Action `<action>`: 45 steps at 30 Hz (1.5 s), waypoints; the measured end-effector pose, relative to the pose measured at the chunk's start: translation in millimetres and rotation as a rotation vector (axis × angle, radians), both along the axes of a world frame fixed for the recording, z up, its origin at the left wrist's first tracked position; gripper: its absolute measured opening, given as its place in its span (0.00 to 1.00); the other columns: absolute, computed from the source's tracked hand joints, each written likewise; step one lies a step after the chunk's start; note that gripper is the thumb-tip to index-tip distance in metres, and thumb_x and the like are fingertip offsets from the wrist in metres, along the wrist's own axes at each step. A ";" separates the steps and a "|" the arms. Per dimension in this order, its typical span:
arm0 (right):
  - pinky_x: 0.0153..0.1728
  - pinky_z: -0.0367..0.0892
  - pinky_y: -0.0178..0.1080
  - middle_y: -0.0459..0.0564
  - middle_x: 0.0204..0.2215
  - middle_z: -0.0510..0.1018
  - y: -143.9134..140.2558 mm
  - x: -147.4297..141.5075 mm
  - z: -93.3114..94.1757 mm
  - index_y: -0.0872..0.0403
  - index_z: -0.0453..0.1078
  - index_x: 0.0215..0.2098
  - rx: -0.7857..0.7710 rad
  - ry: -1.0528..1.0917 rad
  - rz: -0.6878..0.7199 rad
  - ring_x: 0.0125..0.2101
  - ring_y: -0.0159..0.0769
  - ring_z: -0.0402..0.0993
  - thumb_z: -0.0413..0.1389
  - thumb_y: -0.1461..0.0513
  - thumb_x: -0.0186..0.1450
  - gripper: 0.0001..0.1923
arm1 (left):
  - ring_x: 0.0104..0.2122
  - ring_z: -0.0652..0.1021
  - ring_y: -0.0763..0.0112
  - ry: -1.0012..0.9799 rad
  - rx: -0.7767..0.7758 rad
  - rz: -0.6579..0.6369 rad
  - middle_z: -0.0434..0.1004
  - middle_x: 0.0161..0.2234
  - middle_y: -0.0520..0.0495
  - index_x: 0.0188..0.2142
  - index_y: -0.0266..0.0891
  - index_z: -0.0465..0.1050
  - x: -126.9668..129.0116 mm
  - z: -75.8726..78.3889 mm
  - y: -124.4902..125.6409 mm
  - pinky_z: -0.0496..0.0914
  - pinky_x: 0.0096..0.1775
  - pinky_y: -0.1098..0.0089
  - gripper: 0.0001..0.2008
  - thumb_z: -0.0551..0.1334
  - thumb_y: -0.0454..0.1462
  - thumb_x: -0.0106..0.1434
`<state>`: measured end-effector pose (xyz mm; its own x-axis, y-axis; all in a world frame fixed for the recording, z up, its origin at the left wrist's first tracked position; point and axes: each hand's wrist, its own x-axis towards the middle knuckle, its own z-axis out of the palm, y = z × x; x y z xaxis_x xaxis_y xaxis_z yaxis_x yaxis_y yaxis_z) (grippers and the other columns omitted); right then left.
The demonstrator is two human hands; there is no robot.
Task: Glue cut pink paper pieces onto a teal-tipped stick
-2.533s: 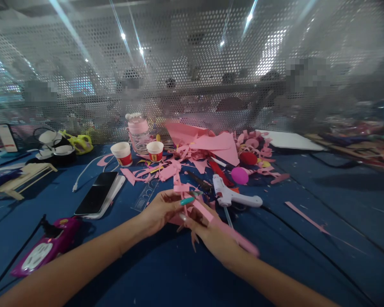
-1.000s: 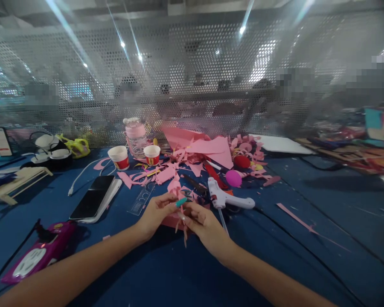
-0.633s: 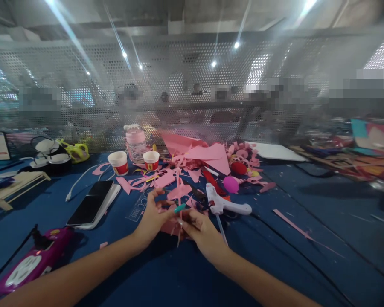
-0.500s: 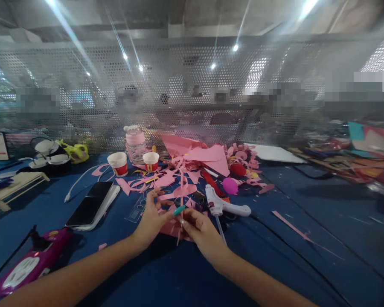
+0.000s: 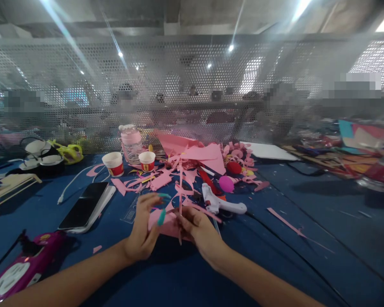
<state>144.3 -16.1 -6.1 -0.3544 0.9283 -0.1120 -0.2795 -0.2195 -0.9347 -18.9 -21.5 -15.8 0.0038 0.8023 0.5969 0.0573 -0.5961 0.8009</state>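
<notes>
Both hands meet at table centre. Right hand [image 5: 196,228] pinches a thin pink paper strip [image 5: 180,187], strip standing upright toward 12 o'clock. Left hand [image 5: 143,232] at its 9 o'clock, fingers loosely curled against a pink paper piece [image 5: 166,224]; grip unclear. White glue gun [image 5: 218,202] lies near, at 2 o'clock. Phone [image 5: 83,206] at 9 o'clock on blue table [image 5: 307,251].

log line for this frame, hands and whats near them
left hand: pinching pink paper piece | right hand: holding thin pink strip upright | near: glue gun, phone
</notes>
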 end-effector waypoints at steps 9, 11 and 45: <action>0.18 0.64 0.33 0.40 0.17 0.67 -1.0 -4.5 -6.6 0.56 0.66 0.29 0.097 -0.092 0.142 0.15 0.26 0.64 0.60 0.51 0.50 0.17 | 0.25 0.74 0.72 -0.040 -0.661 -0.310 0.75 0.28 0.48 0.34 0.37 0.74 14.3 9.0 11.2 0.69 0.25 0.74 0.13 0.64 0.42 0.51; 0.19 0.66 0.33 0.41 0.17 0.67 -0.4 -3.5 -7.2 0.56 0.66 0.28 0.108 -0.135 0.136 0.16 0.27 0.65 0.60 0.51 0.50 0.17 | 0.23 0.74 0.72 -0.084 -0.683 -0.290 0.75 0.25 0.49 0.33 0.37 0.74 13.6 8.9 11.3 0.69 0.25 0.74 0.12 0.65 0.41 0.49; 0.30 0.59 0.39 0.51 0.27 0.70 58.4 98.0 38.5 0.56 0.61 0.37 0.509 -1.259 -0.367 0.29 0.40 0.66 0.50 0.63 0.51 0.14 | 0.25 0.75 0.76 -0.261 -0.622 -0.352 0.76 0.25 0.49 0.28 0.34 0.72 13.2 1.8 23.4 0.67 0.32 0.75 0.10 0.63 0.41 0.54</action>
<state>242.3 42.3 32.4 -0.0010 0.9792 0.2030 0.8260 0.1153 -0.5517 -5.7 1.9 -14.0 0.2431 0.9686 0.0516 -0.2901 0.0219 0.9568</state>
